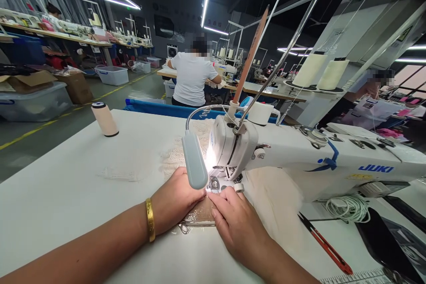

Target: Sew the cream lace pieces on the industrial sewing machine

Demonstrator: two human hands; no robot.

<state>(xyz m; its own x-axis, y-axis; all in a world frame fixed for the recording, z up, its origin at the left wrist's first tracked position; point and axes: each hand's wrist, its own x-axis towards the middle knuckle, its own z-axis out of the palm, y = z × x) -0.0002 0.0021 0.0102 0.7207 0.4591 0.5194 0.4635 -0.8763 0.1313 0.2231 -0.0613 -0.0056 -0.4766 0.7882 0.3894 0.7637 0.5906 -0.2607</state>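
My left hand (178, 197), with a gold bracelet (150, 219) at the wrist, lies left of the needle area of a white sewing machine (282, 151). Its fingers are bent together over pale lace fabric (175, 153), and the fingertips are partly hidden. Just right of the presser foot, my right hand (238, 219) has its fingers curled and pressed together at the fabric's edge. Sheer beige fabric (274, 195) spreads under the machine arm. Between both hands shows a shiny tan surface (201, 213). A grey lamp head (195, 159) hangs in front of the needle.
A cone of peach thread (104, 119) stands on the white table (66, 195). Red thread snips (326, 243), a coil of pale cord (348, 208) and a ruler (359, 276) lie to the right. Ahead, a person in a white shirt (191, 77) sits at another machine.
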